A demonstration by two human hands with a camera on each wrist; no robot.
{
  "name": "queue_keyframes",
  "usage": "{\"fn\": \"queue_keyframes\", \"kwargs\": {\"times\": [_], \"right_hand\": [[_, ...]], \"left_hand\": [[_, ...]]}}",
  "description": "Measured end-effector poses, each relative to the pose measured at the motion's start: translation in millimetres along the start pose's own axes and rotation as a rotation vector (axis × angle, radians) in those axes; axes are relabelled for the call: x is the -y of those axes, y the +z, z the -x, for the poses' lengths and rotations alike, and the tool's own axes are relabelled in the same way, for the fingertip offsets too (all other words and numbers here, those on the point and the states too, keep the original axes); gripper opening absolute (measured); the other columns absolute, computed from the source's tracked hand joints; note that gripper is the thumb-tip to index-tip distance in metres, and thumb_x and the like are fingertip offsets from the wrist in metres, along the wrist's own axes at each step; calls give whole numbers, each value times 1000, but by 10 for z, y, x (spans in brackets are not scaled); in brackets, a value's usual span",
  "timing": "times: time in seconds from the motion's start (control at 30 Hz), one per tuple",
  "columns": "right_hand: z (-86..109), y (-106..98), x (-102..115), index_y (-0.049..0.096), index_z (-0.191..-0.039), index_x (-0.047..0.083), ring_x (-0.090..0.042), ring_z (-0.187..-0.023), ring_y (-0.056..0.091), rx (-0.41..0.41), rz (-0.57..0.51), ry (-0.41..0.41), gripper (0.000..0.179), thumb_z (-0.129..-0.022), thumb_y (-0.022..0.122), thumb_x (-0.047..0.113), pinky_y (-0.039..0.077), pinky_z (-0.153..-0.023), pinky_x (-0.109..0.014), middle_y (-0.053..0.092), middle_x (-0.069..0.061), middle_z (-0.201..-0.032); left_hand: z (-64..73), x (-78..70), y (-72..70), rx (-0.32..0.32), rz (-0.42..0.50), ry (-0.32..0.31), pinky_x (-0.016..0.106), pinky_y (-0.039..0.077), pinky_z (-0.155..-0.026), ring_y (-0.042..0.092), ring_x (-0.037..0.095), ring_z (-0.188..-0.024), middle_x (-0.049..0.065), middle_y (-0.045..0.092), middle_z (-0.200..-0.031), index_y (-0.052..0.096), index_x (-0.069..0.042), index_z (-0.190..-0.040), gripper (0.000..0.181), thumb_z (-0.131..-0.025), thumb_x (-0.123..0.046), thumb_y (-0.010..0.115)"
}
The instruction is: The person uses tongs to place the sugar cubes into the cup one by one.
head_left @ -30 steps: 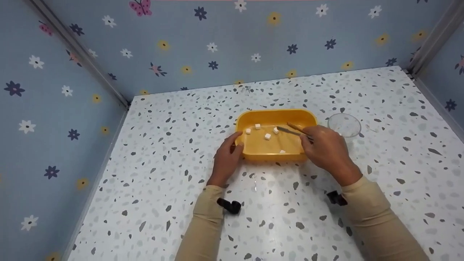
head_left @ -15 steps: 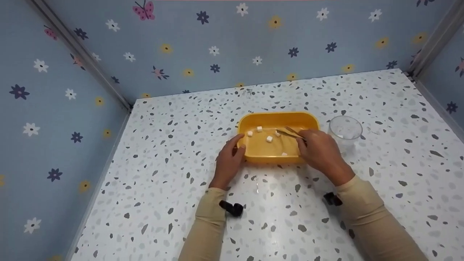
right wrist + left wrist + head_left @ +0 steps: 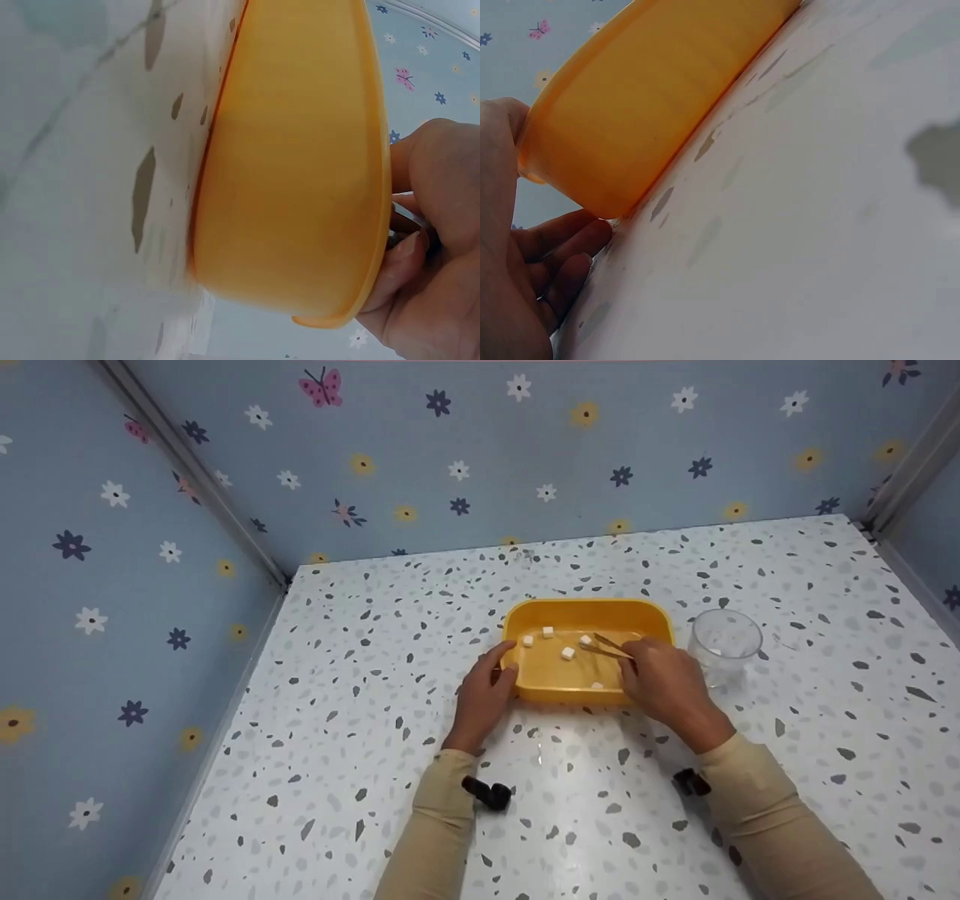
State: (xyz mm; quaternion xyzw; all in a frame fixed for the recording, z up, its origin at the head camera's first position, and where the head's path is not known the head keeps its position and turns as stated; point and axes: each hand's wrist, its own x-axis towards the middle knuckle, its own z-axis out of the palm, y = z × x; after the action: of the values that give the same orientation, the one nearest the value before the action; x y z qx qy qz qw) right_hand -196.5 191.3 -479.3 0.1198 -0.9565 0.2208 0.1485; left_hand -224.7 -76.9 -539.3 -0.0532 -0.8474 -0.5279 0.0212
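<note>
A yellow plastic tray (image 3: 562, 695) stands on the speckled table with several small white cubes (image 3: 568, 653) scattered on its floor. My left hand (image 3: 484, 701) holds the tray's left end, the thumb up at the rim and the other fingers low by its base in the left wrist view. From the right, my right hand (image 3: 667, 682) reaches over the tray and pinches a pair of metal tweezers (image 3: 611, 652). The tweezers' tips point left, close about one white cube (image 3: 586, 640) near the tray's middle. In the right wrist view the tray wall (image 3: 292, 165) hides the tips.
A clear glass cup (image 3: 726, 660) stands just right of the tray, with something small and white inside, close beside the right hand. A flower-patterned wall (image 3: 495, 450) rises behind the table, and another wall (image 3: 127, 660) bounds it on the left.
The tweezers' tips have shifted from above and beside the cube to either side of it, and drawn nearer together. My left hand stays at the tray's end; the head view has shifted slightly.
</note>
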Motion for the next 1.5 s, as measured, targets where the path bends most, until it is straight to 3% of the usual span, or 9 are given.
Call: {"fn": "queue_keyframes", "kwargs": {"times": [0.3,0.67,0.97,1.2,1.5], "right_hand": [[-3,17,26,73,-102,-2,-30,-65,56,-24,29,17,19,-93,64,12,48,-59,-44,65,-14,-84],[4,31,-21,76,-106,3,-28,-64,55,-24,19,38,18,-93,66,12,46,-58,-41,65,-11,-81],[30,54,-23,77,-104,6,-27,-60,55,-47,21,1,16,-92,68,10,45,-53,-42,66,-10,-78],[42,55,-28,76,-96,6,-28,-59,54,-66,36,-21,10,-92,68,10,45,-51,-43,63,-9,-73],[39,23,-11,77,-103,4,-26,-61,56,-40,10,-6,15,-92,68,9,47,-54,-40,67,-10,-78]], "left_hand": [[-27,-37,-27,-10,-47,20,35,45,-98,56,13,-109,-3,58,-134,53,-32,-145,43,-102,-35,51],[-45,-1,21,6,-30,7,37,45,-99,57,13,-111,-5,57,-137,51,-36,-146,44,-102,-39,50],[-15,23,14,6,7,-14,39,45,-98,56,15,-110,-5,58,-135,52,-35,-146,44,-102,-37,52],[-2,31,23,-1,9,21,38,46,-96,57,15,-108,-4,58,-133,52,-32,-146,43,-102,-35,52],[7,39,17,1,13,18,38,47,-96,57,15,-108,-1,59,-134,51,-34,-146,43,-103,-34,52]]}}
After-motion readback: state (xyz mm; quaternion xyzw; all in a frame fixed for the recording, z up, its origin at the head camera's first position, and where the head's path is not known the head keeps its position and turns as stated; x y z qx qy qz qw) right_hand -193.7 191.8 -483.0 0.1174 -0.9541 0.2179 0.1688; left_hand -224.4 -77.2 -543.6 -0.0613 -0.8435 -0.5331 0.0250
